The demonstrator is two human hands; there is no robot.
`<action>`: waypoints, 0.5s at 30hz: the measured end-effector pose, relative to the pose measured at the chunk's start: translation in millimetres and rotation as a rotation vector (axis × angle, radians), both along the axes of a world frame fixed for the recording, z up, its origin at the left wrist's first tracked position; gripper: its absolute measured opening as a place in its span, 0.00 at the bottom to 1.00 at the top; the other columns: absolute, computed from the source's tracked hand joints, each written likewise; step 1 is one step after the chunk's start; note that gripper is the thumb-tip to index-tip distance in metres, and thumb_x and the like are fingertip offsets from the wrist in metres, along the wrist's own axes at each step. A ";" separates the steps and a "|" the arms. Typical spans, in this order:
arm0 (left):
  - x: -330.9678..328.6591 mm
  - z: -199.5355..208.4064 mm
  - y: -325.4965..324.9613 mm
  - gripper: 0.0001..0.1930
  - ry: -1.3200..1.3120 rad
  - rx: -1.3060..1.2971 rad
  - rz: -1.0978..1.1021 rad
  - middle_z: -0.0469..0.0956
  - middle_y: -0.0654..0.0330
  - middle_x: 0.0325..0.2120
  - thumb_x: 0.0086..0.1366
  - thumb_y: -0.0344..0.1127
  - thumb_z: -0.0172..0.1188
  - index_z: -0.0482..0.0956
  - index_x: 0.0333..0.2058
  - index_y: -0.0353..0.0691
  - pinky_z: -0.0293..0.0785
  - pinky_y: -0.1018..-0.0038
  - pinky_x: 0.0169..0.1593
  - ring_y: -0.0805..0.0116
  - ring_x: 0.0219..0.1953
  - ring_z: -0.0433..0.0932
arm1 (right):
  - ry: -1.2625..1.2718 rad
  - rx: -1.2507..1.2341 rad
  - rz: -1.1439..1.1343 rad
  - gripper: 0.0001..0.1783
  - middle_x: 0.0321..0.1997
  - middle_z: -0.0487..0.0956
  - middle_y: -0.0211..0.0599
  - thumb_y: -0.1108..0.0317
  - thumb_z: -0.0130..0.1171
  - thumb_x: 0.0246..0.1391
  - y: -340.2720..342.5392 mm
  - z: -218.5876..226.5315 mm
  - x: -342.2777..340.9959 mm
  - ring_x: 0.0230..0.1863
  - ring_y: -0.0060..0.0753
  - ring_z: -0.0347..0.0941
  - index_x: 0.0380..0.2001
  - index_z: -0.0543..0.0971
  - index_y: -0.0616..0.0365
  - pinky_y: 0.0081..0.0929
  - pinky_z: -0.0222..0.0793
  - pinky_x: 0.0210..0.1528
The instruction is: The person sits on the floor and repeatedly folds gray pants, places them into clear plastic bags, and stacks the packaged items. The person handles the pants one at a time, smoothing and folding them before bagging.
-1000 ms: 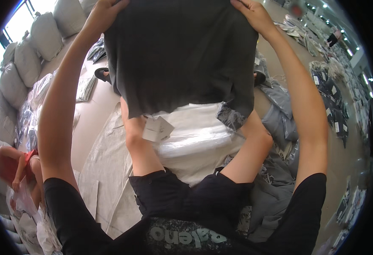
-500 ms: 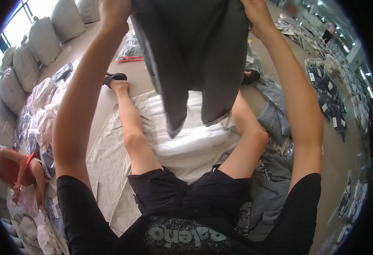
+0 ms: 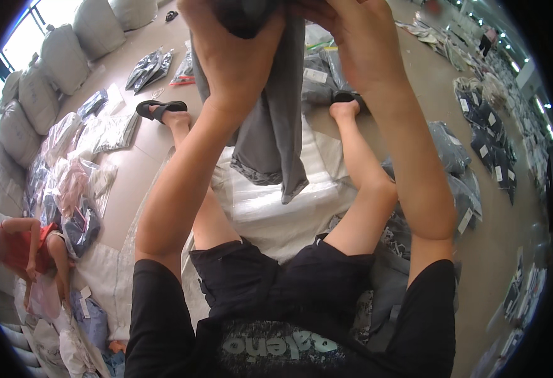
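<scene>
Dark grey trousers (image 3: 270, 135) hang in front of me at the top of the view, gathered narrow, with the two leg ends dangling above the white sheet. My left hand (image 3: 235, 60) is closed around their upper part, where a black bunched bit shows over the fingers. Close by on the right, my right hand (image 3: 368, 53) has its fingers bent in against the same cloth; the fingertips are partly hidden. The top of the trousers runs out of view. Beneath the legs lies a stack of clear plastic bags (image 3: 264, 205).
A pale woven sheet (image 3: 106, 277) spreads under my legs. Bagged garments lie at left (image 3: 116, 132) and along my right, with grey cloth (image 3: 387, 302) by my right thigh. Stuffed sacks (image 3: 65, 60) line the window. A person in red (image 3: 28, 249) handles a pink bag at lower left.
Both hands have come together from wide apart. The trousers, spread out flat before, are now gathered lengthwise into a narrow bundle between them.
</scene>
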State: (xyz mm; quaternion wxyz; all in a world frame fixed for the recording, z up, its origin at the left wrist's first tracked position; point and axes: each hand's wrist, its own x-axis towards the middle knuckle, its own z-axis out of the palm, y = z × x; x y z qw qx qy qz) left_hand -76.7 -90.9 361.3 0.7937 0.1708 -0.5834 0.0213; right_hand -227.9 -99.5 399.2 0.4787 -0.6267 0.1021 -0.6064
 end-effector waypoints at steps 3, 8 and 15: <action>-1.6 -5.8 8.4 0.36 0.071 0.009 -0.087 0.74 0.53 0.53 0.63 0.14 0.66 0.59 0.65 0.38 0.75 0.70 0.60 0.64 0.56 0.77 | -0.164 -0.445 -0.155 0.32 0.55 0.84 0.37 0.47 0.64 0.69 -54.1 -54.0 -29.4 0.57 0.29 0.80 0.66 0.74 0.56 0.36 0.73 0.65; -9.1 -15.6 -1.3 0.33 0.160 0.354 -0.059 0.78 0.52 0.52 0.65 0.19 0.68 0.60 0.64 0.35 0.76 0.72 0.58 0.64 0.54 0.79 | 0.304 0.065 0.232 0.87 0.87 0.45 0.48 0.43 0.90 0.31 -34.6 -274.1 -46.6 0.86 0.41 0.39 0.83 0.39 0.53 0.42 0.39 0.84; 76.5 -194.4 -146.2 0.45 0.203 0.751 0.128 0.83 0.53 0.41 0.65 0.44 0.76 0.57 0.69 0.32 0.77 0.70 0.49 0.66 0.42 0.81 | 0.355 0.713 0.113 0.37 0.59 0.83 0.43 0.67 0.75 0.57 11.9 -329.0 -9.4 0.60 0.34 0.79 0.66 0.71 0.67 0.34 0.75 0.64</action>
